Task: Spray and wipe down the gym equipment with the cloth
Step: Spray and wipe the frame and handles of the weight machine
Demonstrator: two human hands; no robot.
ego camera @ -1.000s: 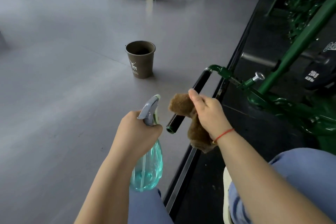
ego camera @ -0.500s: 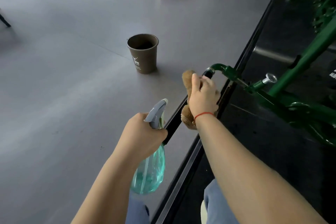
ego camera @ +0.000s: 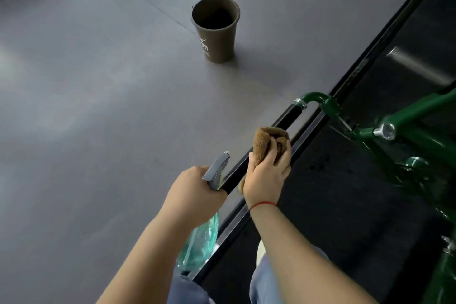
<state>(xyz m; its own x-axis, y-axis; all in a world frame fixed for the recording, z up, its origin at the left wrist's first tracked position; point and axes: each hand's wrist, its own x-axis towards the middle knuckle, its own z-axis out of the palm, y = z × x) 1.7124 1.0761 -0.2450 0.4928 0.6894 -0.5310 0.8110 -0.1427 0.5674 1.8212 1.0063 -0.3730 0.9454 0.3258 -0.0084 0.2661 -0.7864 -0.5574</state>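
Observation:
My right hand (ego camera: 267, 175) grips a brown fuzzy cloth (ego camera: 267, 140) wrapped around the black handle grip (ego camera: 287, 117) of a green gym machine (ego camera: 419, 136). The cloth sits about midway along the grip. My left hand (ego camera: 195, 191) holds a teal spray bottle (ego camera: 199, 247) by its grey trigger head (ego camera: 217, 169), just left of the grip's near end. The bottle hangs below my hand, its nozzle pointing up and away.
A brown paper cup (ego camera: 217, 32) stands upright on the grey floor (ego camera: 98, 106), far left of the handle. A black rubber mat (ego camera: 333, 205) with a metal edge strip (ego camera: 357, 69) runs diagonally under the machine. My knees in blue trousers (ego camera: 269, 284) show at the bottom.
My right hand slid the cloth up toward the green bend, then back down to mid-grip. The view tilted down and closer. The left hand kept the bottle steady.

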